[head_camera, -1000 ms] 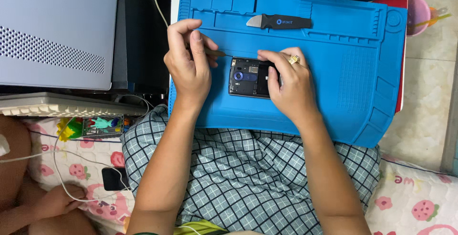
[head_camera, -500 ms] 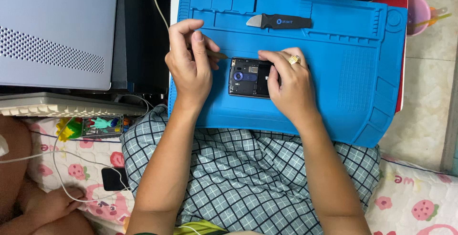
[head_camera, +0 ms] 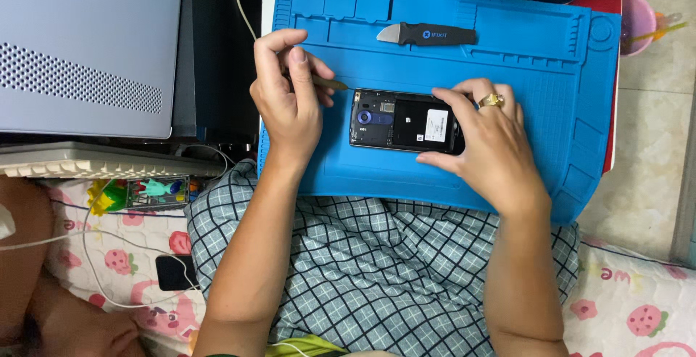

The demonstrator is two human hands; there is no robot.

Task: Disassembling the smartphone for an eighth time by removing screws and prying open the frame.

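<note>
A black phone (head_camera: 400,121) with its back cover off lies on a blue work mat (head_camera: 522,81), showing a round blue part and a white label. My right hand (head_camera: 482,139), wearing a gold ring, grips the phone's right end and holds it flat. My left hand (head_camera: 288,96) is closed around a thin pointed tool (head_camera: 328,81) whose tip sits just off the phone's upper left corner, apart from it.
A flat-bladed pry tool (head_camera: 426,35) with a black handle rests near the mat's far edge. A grey box (head_camera: 87,45) and a keyboard edge (head_camera: 101,161) are to the left. Cables (head_camera: 94,255) and a small dark device (head_camera: 174,271) lie on the patterned bedding. A pink cup (head_camera: 638,20) stands at the far right.
My left hand has drawn back to the left with the thin tool, uncovering the phone's left end. My right hand has shifted slightly right along the phone.
</note>
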